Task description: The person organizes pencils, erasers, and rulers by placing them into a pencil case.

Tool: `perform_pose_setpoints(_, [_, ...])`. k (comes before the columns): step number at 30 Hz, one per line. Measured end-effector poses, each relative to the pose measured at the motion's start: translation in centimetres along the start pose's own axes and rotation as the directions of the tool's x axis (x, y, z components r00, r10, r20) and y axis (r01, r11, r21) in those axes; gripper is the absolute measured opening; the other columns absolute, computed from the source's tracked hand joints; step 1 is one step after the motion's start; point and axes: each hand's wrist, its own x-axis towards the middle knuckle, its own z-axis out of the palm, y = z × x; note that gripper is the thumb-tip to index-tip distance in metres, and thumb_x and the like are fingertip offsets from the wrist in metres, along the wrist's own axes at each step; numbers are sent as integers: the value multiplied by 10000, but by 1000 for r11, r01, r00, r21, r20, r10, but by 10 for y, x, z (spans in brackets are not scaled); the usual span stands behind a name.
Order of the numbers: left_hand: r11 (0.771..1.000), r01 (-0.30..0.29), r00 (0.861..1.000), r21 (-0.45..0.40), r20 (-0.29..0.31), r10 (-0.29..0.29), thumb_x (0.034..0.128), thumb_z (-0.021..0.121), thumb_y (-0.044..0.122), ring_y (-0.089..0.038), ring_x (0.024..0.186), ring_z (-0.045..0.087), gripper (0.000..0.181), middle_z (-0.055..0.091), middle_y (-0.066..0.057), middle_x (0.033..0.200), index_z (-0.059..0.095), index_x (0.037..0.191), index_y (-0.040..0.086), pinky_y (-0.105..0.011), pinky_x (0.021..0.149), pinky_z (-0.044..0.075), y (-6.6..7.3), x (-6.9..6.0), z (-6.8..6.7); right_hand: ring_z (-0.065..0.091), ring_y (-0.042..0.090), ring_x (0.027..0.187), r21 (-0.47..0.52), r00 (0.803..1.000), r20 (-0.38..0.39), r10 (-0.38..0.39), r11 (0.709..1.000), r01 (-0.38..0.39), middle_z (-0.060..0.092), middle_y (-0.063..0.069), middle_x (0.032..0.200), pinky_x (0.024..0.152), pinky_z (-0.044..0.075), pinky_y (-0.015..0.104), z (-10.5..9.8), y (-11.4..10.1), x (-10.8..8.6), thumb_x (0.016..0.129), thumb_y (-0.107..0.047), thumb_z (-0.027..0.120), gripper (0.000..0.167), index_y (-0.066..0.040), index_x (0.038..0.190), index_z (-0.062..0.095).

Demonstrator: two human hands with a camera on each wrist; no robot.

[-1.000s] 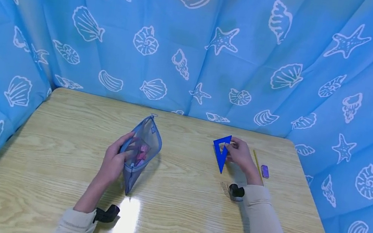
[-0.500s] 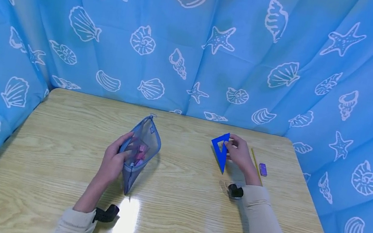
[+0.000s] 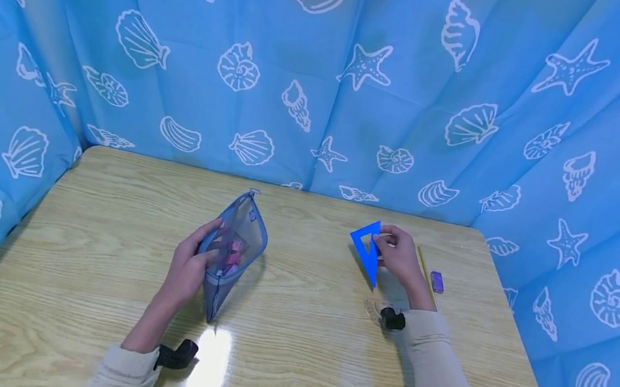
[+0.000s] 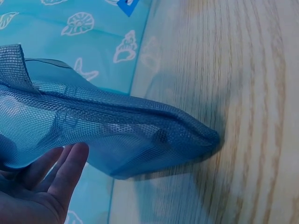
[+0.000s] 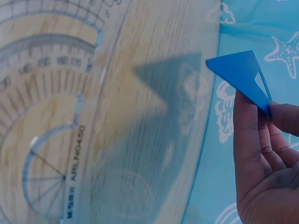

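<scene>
Nearest us, on the wood-grain table (image 3: 279, 368), the left hand (image 3: 189, 266) grips the blue mesh pouch (image 3: 255, 232) by its left side, fingers against the mesh; we cannot tell the thumb's exact place. The pouch gapes open, pink items (image 3: 235, 255) inside. Near the right wrist we note a clear protractor (image 5: 46, 74), lying flat. Beyond, the right hand (image 3: 399, 254) pinches the blue set square (image 5: 236, 70) between thumb and fingers, tilted above the table. Right of that hand lie a thin yellow stick (image 3: 424, 265) and a small purple block (image 3: 437, 282). Farthest: a shell-print curtain (image 3: 313, 35).
</scene>
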Motion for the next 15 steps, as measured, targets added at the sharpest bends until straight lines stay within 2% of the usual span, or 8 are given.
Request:
perform_pose_setpoints(5, [999, -14, 1000, -30, 3, 14, 949, 397, -72, -416, 1334, 539, 594, 522, -221, 1488, 392, 1539, 1, -547, 1083, 432, -1, 0, -1, 643, 161, 759, 17, 1000, -4, -5, 1000, 5, 646, 260, 1089, 642, 594, 323, 2, -2, -1, 1062, -165, 505, 356, 48, 1345, 535])
perform_pose_setpoints(15, [998, -28, 1000, -52, 7, 29, 932, 401, -97, -427, 1320, 544, 608, 525, -231, 1481, 401, 1533, -6, -553, 1087, 432, 1, -1, -1, 628, 140, 710, 21, 1000, -14, -2, 1000, 3, 639, 174, 988, 619, 588, 308, 6, -1, -3, 1056, -157, 517, 339, 52, 1321, 543])
